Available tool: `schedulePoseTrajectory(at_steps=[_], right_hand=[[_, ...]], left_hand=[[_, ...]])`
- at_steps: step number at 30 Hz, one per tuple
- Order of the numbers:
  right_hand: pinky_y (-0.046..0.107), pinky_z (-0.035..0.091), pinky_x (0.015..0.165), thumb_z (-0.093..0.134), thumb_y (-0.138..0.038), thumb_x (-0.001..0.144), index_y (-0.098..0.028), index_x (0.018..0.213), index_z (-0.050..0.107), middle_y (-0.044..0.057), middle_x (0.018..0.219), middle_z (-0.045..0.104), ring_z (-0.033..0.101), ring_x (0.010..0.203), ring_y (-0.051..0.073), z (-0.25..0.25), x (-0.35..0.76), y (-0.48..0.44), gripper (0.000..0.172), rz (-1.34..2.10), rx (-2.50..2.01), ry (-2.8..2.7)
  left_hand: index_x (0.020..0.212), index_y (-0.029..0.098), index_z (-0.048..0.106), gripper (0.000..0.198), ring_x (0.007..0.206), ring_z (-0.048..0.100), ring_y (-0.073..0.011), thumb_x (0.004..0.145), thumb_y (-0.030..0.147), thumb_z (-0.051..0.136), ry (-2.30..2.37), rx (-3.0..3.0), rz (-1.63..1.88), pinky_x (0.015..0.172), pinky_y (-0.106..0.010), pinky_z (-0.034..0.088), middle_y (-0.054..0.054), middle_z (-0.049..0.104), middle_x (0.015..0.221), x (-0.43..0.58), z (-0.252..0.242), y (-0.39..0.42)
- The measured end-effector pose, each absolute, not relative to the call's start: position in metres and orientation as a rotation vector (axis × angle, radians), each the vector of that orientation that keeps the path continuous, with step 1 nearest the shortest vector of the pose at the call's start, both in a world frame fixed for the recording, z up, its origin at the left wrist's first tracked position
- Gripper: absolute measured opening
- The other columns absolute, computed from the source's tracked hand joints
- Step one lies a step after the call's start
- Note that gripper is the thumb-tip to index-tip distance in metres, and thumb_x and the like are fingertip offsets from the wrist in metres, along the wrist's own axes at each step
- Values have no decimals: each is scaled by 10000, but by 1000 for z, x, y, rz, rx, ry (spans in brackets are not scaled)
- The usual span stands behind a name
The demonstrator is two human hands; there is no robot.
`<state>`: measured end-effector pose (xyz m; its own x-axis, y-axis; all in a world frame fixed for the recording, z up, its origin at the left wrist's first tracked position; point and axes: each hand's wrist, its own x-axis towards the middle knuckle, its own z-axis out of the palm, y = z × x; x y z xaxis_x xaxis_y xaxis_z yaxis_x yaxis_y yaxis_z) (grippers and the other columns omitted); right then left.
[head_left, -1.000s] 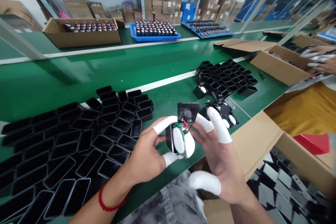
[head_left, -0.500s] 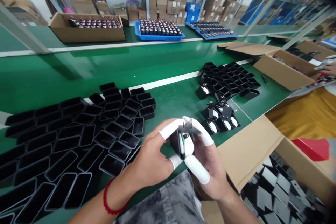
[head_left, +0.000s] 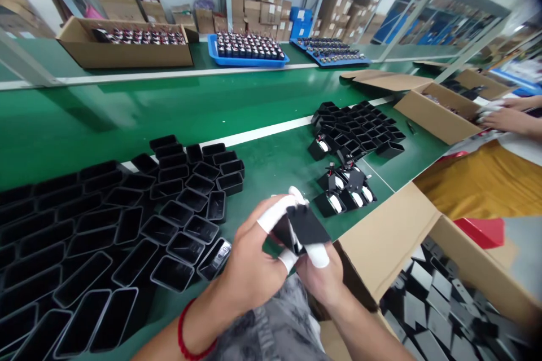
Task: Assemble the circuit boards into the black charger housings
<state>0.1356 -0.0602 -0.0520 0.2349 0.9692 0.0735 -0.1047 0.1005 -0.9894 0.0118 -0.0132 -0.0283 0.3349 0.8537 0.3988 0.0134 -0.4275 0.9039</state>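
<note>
Thumb and fingers of my left hand, with white finger covers, close around a small black plastic case. My right hand grips a flat black cover plate, its covered thumb pressing the near edge. The plate lies tilted across the top of the case and hides most of the inside. To the right stand several filled black cases with white parts inside and small plates sticking up. Rows of open black cases spread to the left.
Another cluster of black cases stands farther back. At my right, an open carton holds dark plates. Trays of small assemblies line the back of the green table. A co-worker's hands reach near a second carton.
The plate, upright at the far end of the case before, now lies across its top, covering the white part. My right hand has turned, thumb on the plate. The co-worker's hands came further into view.
</note>
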Motion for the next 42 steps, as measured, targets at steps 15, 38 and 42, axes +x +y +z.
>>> schedulePoseTrajectory(at_steps=[15,38,42], right_hand=[[462,607,860,750,-634,732,-247,1092,766,64,1032,786,727,925,303,-46,128,-44,529,1325,-1019,-597],[455,539,990,634,-519,910,-225,1125,752,63,995,780,698,1053,290,-62,143,-47,383,1202,-1212,-764],[458,460,1084,649,-477,912,-236,1230,704,75,1149,740,640,1159,272,-62,148,-57,403,849,-1370,-825]], left_hand=[[1305,223,591,625,982,726,-196,716,20,636,899,1669,1177,690,-209,631,-71,654,1303,17,-35,-11],[1249,179,629,563,988,728,-234,699,60,639,1018,1616,1116,766,-311,648,-94,674,1258,27,-47,-6],[1319,162,585,609,1192,622,-290,722,54,633,1114,1927,1066,1009,-440,569,-114,667,1281,20,-31,-2]])
